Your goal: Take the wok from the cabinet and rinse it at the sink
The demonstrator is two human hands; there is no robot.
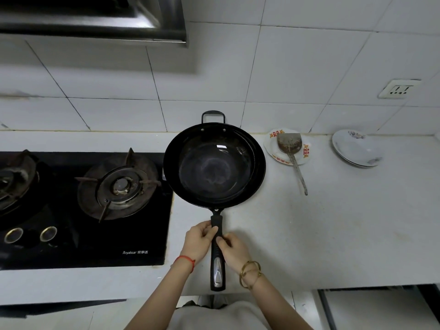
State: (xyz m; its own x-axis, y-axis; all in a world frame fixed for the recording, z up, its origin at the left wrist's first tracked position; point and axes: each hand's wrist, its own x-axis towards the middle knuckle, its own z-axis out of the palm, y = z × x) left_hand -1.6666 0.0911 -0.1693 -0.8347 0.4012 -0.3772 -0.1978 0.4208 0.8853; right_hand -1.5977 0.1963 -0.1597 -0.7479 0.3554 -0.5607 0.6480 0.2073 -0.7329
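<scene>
We grip the black wok (214, 163) handle, left hand (198, 241) and right hand (232, 250) both | wok on countertop (333, 222) beside gas hob (83, 206); spatula (291, 153) on plate (272, 148) right; bowls (356, 148) well apart

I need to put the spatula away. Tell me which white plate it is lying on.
The red-and-gold patterned white plate beside the black wok holds the metal spatula; the floral white plates farther right hold nothing.
</scene>
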